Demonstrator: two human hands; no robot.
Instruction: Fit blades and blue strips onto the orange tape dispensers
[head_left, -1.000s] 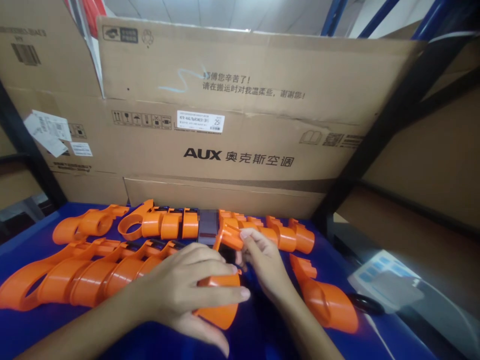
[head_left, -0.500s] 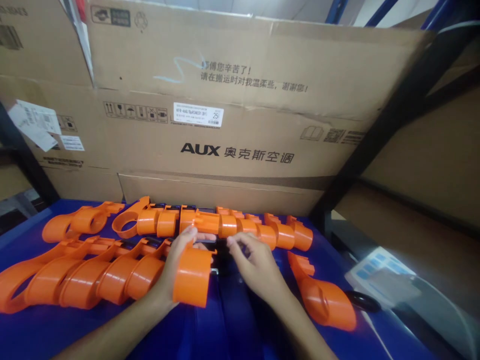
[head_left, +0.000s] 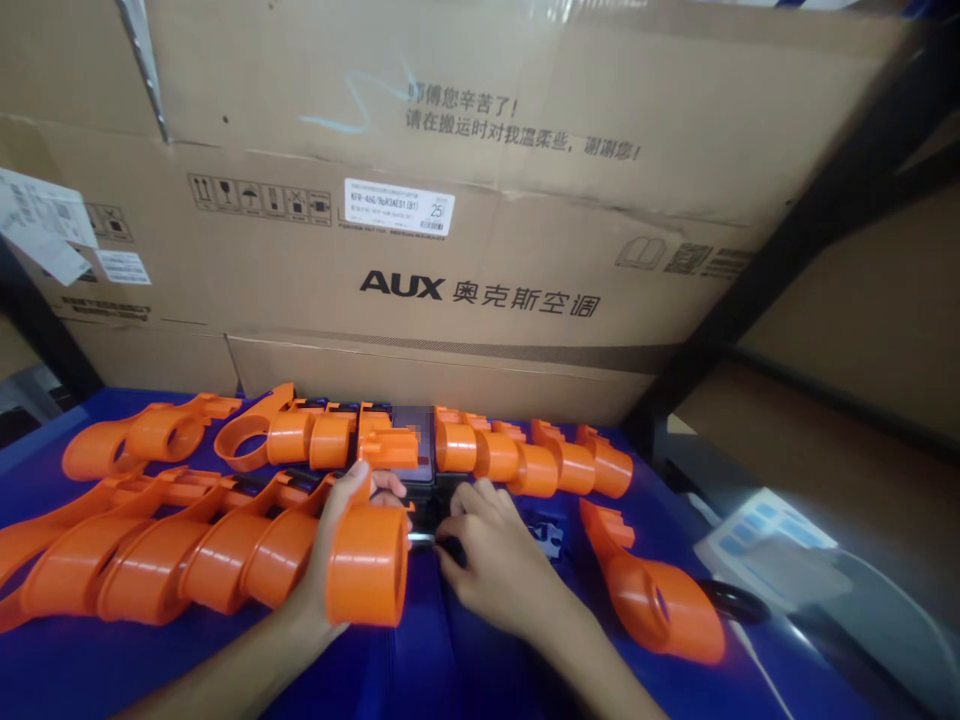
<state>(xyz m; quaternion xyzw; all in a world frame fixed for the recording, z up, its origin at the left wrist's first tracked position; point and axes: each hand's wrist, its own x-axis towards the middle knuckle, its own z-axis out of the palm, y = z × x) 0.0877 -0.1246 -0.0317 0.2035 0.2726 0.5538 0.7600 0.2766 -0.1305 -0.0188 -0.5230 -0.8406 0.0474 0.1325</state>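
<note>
My left hand [head_left: 337, 540] is closed around an orange plastic tape dispenser body [head_left: 367, 565], its wide ring turned to the right. Opposite it, the fingers of my right hand [head_left: 487, 550] are pinched round a black handle [head_left: 452, 550]. From that handle a thin metal shaft [head_left: 421, 539] points left to the orange body's edge; whether it touches is unclear. Its tip and the inner side of the body are hidden. Just right of my right hand lies a small cluster of dark blue parts [head_left: 546, 535].
Several orange dispensers [head_left: 217, 540] line the left of the blue surface [head_left: 247, 670], and more orange dispensers [head_left: 536, 465] stand at the back. Another orange dispenser [head_left: 667, 600] with a black handle lies right. A cardboard box [head_left: 300, 270] closes off the back. A dark-screened device [head_left: 420, 435] stands behind my hands.
My right hand now holds the black handle with its metal shaft at the orange body. My left hand has shifted slightly left and down with the dispenser. The view has tilted down.
</note>
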